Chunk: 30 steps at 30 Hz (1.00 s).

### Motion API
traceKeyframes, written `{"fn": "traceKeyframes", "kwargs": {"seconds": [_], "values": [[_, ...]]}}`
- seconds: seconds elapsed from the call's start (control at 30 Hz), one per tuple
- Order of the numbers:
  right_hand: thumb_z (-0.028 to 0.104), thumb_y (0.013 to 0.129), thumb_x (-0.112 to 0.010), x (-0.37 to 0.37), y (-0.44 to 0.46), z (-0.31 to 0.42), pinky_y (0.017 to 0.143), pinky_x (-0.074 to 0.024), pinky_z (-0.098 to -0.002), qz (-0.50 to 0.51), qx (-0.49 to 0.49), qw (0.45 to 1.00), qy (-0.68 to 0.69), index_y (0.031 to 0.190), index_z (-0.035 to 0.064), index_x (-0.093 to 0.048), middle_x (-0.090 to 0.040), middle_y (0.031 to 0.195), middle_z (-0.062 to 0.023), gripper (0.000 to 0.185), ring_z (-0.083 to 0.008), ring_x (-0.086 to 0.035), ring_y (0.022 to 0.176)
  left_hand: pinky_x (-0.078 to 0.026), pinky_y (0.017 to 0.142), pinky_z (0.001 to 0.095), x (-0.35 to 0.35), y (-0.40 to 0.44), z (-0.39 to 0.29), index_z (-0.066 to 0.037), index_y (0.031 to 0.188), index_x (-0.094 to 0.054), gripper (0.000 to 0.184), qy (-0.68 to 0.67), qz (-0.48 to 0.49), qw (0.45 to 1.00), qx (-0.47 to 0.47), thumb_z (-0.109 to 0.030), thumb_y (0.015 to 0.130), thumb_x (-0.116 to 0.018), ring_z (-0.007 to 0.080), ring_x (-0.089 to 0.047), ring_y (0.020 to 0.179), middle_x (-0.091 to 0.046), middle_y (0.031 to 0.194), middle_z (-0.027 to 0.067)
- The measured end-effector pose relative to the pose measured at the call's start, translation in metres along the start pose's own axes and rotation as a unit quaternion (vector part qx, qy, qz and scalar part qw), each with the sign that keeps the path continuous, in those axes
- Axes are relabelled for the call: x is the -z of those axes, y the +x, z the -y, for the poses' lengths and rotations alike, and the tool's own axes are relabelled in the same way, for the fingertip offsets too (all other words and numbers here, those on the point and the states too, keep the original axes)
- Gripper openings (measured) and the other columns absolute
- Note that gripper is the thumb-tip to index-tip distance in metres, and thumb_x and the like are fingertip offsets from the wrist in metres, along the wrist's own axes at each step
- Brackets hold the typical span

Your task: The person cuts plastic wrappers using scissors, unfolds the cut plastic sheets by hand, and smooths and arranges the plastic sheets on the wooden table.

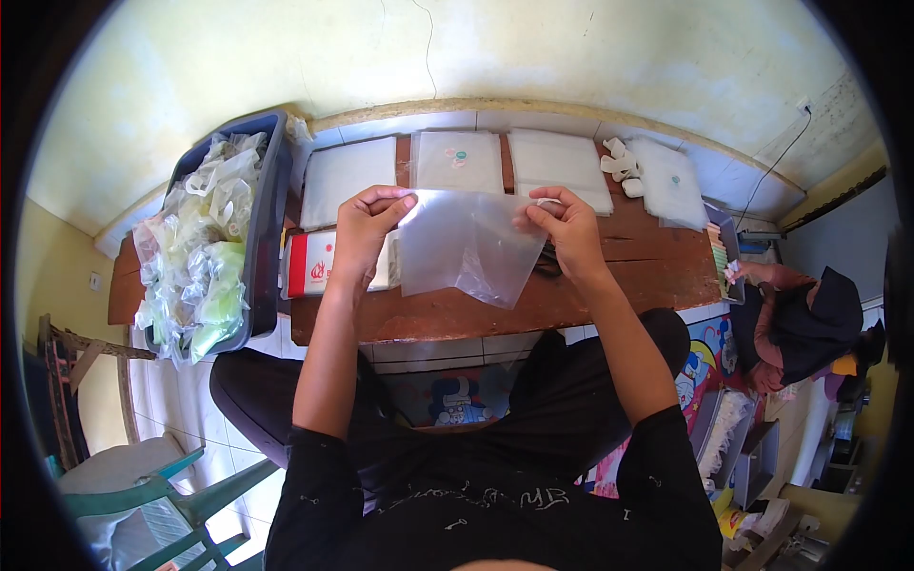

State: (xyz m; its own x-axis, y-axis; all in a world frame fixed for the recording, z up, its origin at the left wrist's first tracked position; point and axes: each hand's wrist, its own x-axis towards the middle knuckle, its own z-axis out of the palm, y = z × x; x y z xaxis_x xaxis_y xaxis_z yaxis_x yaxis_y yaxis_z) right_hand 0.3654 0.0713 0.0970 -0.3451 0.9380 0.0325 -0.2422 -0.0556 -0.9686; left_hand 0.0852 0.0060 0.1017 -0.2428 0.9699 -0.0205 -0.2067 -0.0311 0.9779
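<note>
A clear plastic bag [466, 243] is stretched flat between my two hands, above the front part of the brown wooden table [428, 319]. Its upper left corner is pinched between the thumb and fingers of my left hand [369, 226]. At the upper right corner, my right hand [569, 231] grips it the same way. The bag's lower edge hangs loose and looks creased. Below my left wrist lies a red and white packet [309, 266], partly covered by the hand and forearm. A small dark object beside my right hand is mostly hidden.
Stacks of clear plastic bags [349, 179] line the table's back along the wall. White crumpled pieces [621, 164] lie between two stacks. A dark bin [269, 205] heaped with filled plastic bags stands left. Another person [809, 319] sits at right, near a grey container [728, 243]. A green chair [190, 504] is lower left.
</note>
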Motion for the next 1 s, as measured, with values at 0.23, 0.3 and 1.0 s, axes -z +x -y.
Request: {"fn": "traceKeyframes", "kwargs": {"seconds": [0.23,0.3,1.0], "values": [[-0.001,0.090,-0.063,0.000,0.000,0.001,0.080,-0.0588,-0.0322,-0.012,-0.005,1.000,-0.002,0.108,-0.0050,-0.058,-0.070,0.093,-0.0167,0.019,-0.0209,-0.071,0.082,-0.053,0.074,0.0248,-0.003,-0.001,-0.001,0.002,0.101,-0.070,0.017,0.000,-0.007,1.000,-0.013,-0.010,0.088,-0.071,0.0112,-0.066,0.081,-0.071,0.092,0.0080],[-0.001,0.090,-0.063,-0.001,-0.001,0.001,0.081,-0.0589,-0.0322,-0.013,-0.007,1.000,0.002,0.108,-0.0051,-0.058,-0.070,0.093,-0.0165,0.019,-0.0209,-0.071,0.082,-0.053,0.074,0.0249,-0.003,-0.001,-0.001,0.002,0.102,-0.069,0.018,-0.003,-0.007,1.000,-0.010,-0.011,0.089,-0.071,0.0111,-0.066,0.080,-0.071,0.091,0.0077],[-0.005,0.084,-0.069,-0.003,-0.002,0.002,0.075,-0.0590,-0.0296,-0.027,0.031,0.999,0.006,0.101,-0.0037,-0.060,-0.068,0.088,-0.0105,0.020,-0.0173,-0.068,0.076,-0.050,0.074,0.0225,0.000,-0.003,-0.006,0.002,0.102,-0.071,0.019,0.048,-0.009,0.998,-0.046,-0.011,0.088,-0.071,0.0085,-0.063,0.078,-0.071,0.088,0.0051]]}}
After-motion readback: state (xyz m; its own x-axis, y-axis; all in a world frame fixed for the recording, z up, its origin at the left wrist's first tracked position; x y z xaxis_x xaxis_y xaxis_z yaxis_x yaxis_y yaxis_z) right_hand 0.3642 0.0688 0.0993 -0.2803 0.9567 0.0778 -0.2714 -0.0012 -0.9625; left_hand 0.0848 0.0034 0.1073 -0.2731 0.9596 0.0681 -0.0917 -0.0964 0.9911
